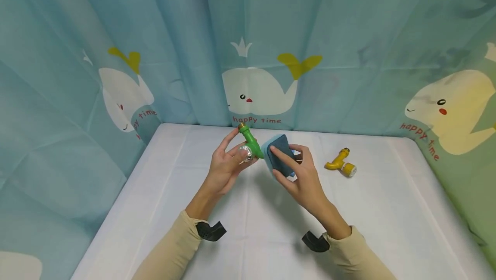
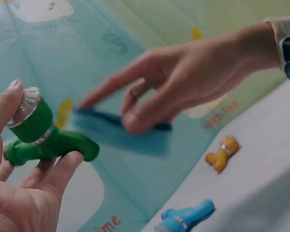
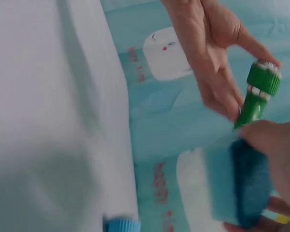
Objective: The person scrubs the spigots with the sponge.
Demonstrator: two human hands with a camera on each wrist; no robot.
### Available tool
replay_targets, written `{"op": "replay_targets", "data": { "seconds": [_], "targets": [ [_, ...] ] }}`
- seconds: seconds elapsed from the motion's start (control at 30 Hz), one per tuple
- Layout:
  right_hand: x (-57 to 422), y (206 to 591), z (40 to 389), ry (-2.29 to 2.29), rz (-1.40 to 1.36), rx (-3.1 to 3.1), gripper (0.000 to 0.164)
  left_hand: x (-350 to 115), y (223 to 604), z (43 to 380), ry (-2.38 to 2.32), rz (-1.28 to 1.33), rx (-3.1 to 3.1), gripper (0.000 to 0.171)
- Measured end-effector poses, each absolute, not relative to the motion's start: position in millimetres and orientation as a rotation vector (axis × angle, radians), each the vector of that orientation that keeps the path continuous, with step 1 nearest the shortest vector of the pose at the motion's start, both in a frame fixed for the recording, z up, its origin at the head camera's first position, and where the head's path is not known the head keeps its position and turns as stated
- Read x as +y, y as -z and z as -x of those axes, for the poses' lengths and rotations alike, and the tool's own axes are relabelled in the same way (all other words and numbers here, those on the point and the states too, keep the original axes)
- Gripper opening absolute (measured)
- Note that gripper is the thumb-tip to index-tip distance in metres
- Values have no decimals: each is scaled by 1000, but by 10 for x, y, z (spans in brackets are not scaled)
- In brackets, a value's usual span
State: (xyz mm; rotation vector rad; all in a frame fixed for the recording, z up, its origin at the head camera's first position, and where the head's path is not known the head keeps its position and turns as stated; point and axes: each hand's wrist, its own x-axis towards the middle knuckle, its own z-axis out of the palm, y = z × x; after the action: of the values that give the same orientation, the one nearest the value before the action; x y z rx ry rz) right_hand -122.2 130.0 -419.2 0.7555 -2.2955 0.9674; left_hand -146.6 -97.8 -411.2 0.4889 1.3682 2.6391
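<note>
A small green faucet [image 1: 250,141] with a brass-coloured threaded end and a silver-capped knob is held up above the table by my left hand [image 1: 226,163]. The thumb lies on the knob's cap, and the fingers support the body from the other side. My right hand [image 1: 304,174] grips a blue sponge [image 1: 282,157] with a darker face, just right of the faucet's spout. Whether sponge and faucet touch, I cannot tell. Motion blurs the sponge [image 2: 125,133] in the left wrist view. Part of it is hidden by the right fingers in the head view.
A yellow faucet [image 1: 342,163] lies on the white-covered table [image 1: 379,211], right of my right hand. The left wrist view also has a blue faucet [image 2: 188,216] on the table, mostly hidden in the head view. A whale-print curtain [image 1: 186,56] stands behind the table.
</note>
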Motion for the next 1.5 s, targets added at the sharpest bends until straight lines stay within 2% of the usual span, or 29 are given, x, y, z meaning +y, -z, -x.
{"op": "replay_targets", "data": {
  "seconds": [0.33,0.57,0.7,0.87,1.3,1.5],
  "targets": [
    [1193,4235,1219,-876,-636,-2274,62,-858,4130,1429,-2721,-298,1360,71],
    [1238,4220,1267,-967,-674,-2298,60,-867,4133,1421,-2670,-315,1453,76],
    [1320,4158,1298,-1081,-798,-2286,62,-931,4145,1408,-2539,-430,1584,78],
    [1420,4090,1370,-853,-919,-2270,67,-991,4110,1389,-2311,-605,1794,80],
    [1496,4201,1338,-529,-1009,-2225,77,-1004,4040,1400,-2073,-531,2019,74],
    [1515,4315,1352,-516,-1027,-2234,74,-991,4051,1396,-2080,-550,2044,76]
  ]
}}
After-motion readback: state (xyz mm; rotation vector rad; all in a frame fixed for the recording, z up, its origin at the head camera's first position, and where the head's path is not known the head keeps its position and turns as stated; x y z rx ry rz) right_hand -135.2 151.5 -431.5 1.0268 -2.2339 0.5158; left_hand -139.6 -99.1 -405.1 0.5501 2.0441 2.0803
